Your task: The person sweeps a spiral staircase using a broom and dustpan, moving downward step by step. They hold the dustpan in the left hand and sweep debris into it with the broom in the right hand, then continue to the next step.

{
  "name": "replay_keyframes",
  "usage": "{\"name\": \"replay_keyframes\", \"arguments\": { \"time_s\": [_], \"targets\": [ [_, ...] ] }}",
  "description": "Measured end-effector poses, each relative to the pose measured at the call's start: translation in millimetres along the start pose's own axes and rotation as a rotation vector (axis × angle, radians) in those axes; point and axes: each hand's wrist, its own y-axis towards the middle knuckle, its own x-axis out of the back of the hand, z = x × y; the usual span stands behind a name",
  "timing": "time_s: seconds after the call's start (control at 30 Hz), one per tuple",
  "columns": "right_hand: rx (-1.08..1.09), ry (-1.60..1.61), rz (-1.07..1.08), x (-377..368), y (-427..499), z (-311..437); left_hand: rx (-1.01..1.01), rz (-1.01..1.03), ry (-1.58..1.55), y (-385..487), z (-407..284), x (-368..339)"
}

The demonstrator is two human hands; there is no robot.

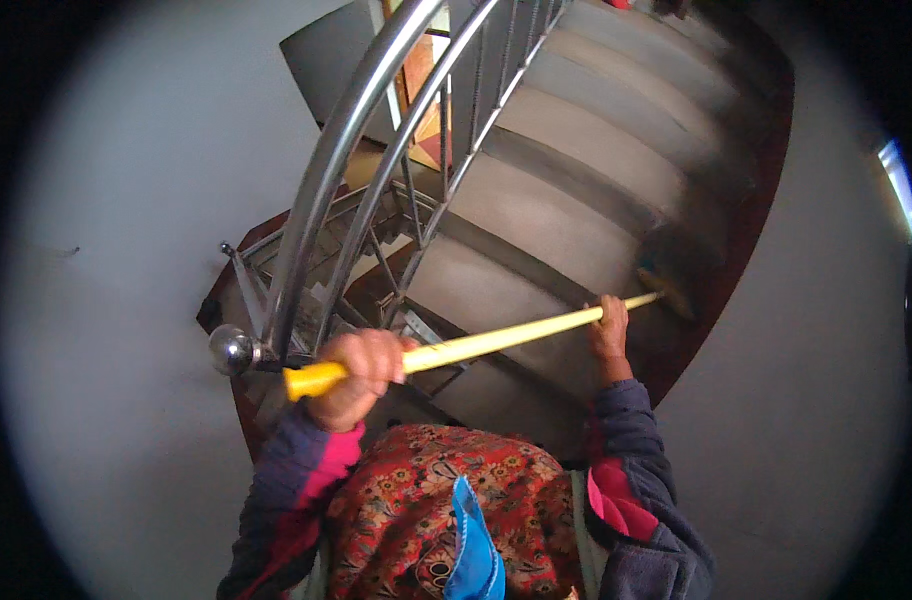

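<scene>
Both hands grip one long yellow pole (pixel 501 340), which slants across the stairs in front of me. My left hand (pixel 364 371) is closed around it near the flared yellow end at the left. Farther along, my right hand (pixel 611 324) holds the pole close to where it narrows in the view. The far end reaches toward a dark, blurred thing on a step by the right wall; whether that is a broom or brush head I cannot tell.
Concrete stairs (pixel 565 180) run along a dark red skirting (pixel 756 232) and a grey wall (pixel 808 345). A steel handrail (pixel 328 165) with a ball end (pixel 232 349) stands at the left. Something red (pixel 618 4) lies at the top edge.
</scene>
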Motion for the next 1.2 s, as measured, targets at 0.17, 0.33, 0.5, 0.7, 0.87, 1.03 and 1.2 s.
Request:
{"name": "replay_keyframes", "arguments": {
  "time_s": [0.17, 0.33, 0.5, 0.7, 0.87, 1.03, 1.2],
  "targets": [
    [-0.064, 0.158, -0.094, -61, 4, 17, -0.024, -0.055, 0.163, -11, -17, 9],
    [0.147, 0.395, -0.073, -90, 38, 121, -0.307, 0.067, 0.371, -31, -85, 15],
    [0.259, 0.372, -0.01, -88, 75, 165, -0.368, -0.114, 0.367, -23, -111, 9],
    [0.342, 0.412, 0.06, -130, 123, 117, -0.325, -0.193, 0.472, -15, -35, -2],
    [0.218, 0.462, 0.102, -140, 88, 154, -0.205, -0.345, 0.546, -41, -70, 6],
    [0.381, 0.485, 0.054, -109, 52, 208, -0.374, -0.225, 0.499, -61, -146, 3],
    [0.436, 0.502, -0.01, -139, 114, 185, -0.37, -0.286, 0.556, -56, -85, 14]
  ]
}}
